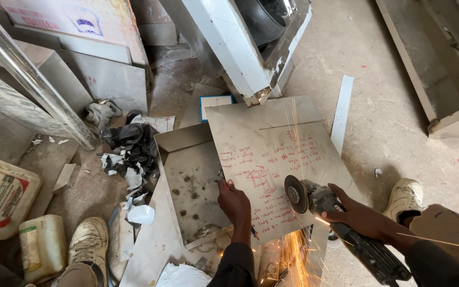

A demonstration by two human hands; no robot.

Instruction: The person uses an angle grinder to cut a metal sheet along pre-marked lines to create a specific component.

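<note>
A flat metal sheet (272,143) with red marker sketches and notes lies tilted over an open metal tray (187,175) on the floor. My left hand (235,202) presses down on the sheet's near left edge. My right hand (354,212) grips a black angle grinder (341,228), whose round disc (295,194) meets the sheet near its lower right part. Orange sparks (296,255) spray down from the cut toward the bottom of the view.
My dusty shoes rest at left (88,242) and right (406,196). A black bag with paper scraps (131,146) lies left of the tray. Yellowish plastic jugs (41,244) sit at lower left. A white machine frame (235,48) and a loose metal strip (342,111) lie beyond.
</note>
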